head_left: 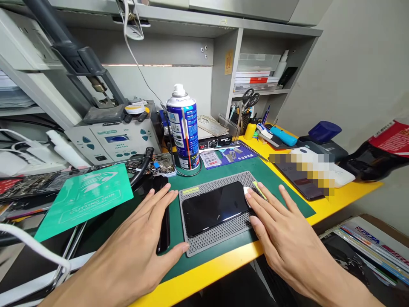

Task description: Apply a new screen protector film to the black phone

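A black smartphone (pixel 217 207) lies screen up on a grey perforated pad (pixel 217 239). My left hand (pixel 145 232) is spread out, its thumb at the pad's lower left corner. Its fingers reach over a second black phone (pixel 164 232) to the left, partly hidden by the hand. At the right end of the middle phone, my right hand (pixel 276 226) presses a small white wipe (pixel 246 191) against the edge with its fingertips. Most of the wipe is hidden under the fingers. A yellow-green strip (pixel 259 190) shows beside these fingers.
A green mat (pixel 277 187) covers part of the yellow table (pixel 345 194). Behind the pad stands a blue spray can (pixel 182 132). A soldering station (pixel 111 138) and a green card (pixel 92 192) are on the left. On the right are more phones (pixel 322 166) and a cola bottle (pixel 373 155).
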A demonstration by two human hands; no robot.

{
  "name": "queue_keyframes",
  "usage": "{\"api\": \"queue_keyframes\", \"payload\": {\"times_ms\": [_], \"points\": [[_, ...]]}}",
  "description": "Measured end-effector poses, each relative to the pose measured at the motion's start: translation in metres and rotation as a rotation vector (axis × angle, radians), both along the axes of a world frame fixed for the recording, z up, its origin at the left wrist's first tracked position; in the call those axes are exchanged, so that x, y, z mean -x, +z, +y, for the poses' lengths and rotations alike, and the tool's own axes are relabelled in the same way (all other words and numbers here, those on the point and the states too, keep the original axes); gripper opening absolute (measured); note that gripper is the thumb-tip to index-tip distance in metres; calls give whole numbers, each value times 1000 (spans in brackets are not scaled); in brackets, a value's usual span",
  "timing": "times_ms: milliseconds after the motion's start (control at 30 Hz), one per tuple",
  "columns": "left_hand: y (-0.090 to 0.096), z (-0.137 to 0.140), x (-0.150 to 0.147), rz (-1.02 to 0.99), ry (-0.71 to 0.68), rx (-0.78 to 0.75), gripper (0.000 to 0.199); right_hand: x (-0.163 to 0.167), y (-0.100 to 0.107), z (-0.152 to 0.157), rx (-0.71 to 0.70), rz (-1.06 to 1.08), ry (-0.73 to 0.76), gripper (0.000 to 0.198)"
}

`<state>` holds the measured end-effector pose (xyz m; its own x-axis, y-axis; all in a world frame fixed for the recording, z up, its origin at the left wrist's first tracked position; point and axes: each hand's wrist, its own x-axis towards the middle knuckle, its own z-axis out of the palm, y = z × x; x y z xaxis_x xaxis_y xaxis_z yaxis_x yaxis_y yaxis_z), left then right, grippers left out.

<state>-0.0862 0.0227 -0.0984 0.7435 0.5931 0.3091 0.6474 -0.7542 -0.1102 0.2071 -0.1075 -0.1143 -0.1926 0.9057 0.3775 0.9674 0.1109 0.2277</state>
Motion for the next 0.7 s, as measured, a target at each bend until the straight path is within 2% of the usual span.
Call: {"api": "queue_keyframes", "payload": {"times_ms": [433,533,700], "points": [[-3,-1,4,9,70,236,90,18,-7,-13,-60,-32,-5,53],[-2,-2,3,5,68,244,91,32,-5,-10,-59,-20,43,52],[-1,-2,1,-20,52,231,90,67,2,5,-71,121,149,48]]}}
